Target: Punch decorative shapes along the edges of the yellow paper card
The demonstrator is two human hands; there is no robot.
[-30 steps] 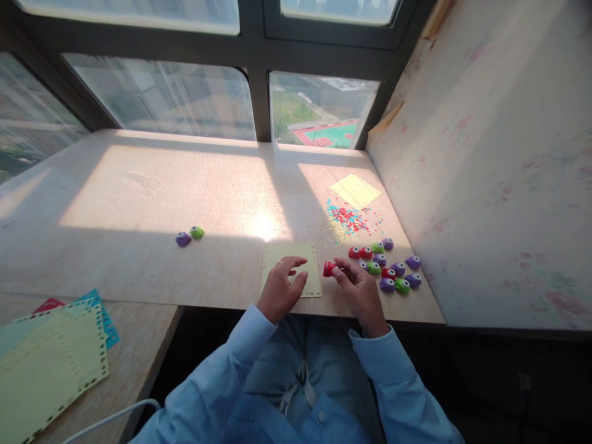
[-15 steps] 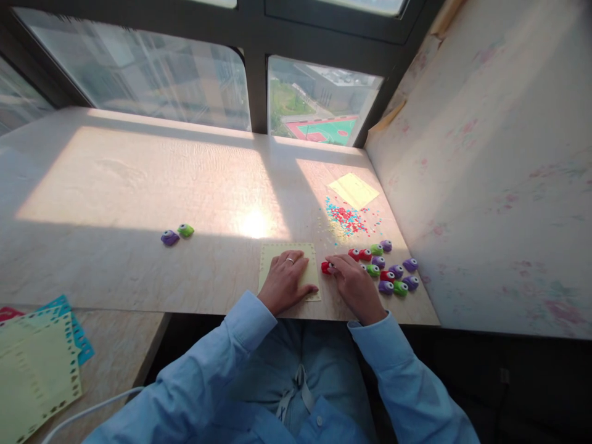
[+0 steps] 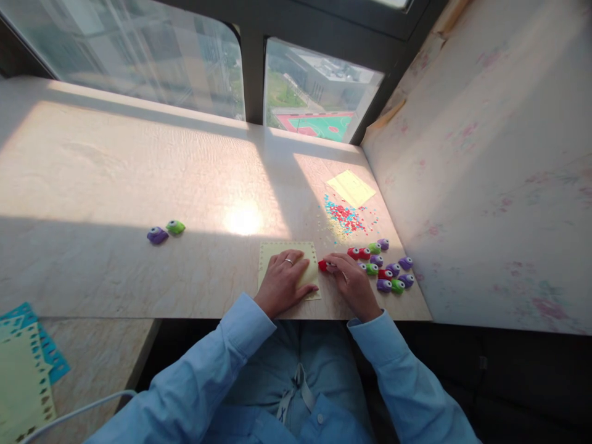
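Left hand: I see my left hand [image 3: 283,280] flat on the yellow card [image 3: 288,266], fingers spread, palm down, pinning it; open grip, nothing clasped.
Right hand: my right hand [image 3: 354,285] sits just right of the card, fingers curled onto the red punch [image 3: 324,266]; grip closed on it, fingertips on top.
Red punch: at the card's right edge, touching or just over it, can't tell which; on the surface, not lifted.
Yellow card: near the front edge of the surface [image 3: 139,185], punched holes along its border, lies flat.
Punch cluster: group of small punches [image 3: 386,268], red, green, purple, just right of my right hand, near the wall.
Confetti: scatter of red and blue paper bits [image 3: 345,217] behind the cluster, in sun.
Yellow sheet: second yellow sheet [image 3: 350,188] beyond the confetti, flat.
Stray pair: purple punch [image 3: 157,235] and green punch [image 3: 176,227] touching, well apart to the left.
Lower left: stack of punched sheets [image 3: 23,370], yellow over blue, on a lower ledge.
Sleeves: light blue, both arms.
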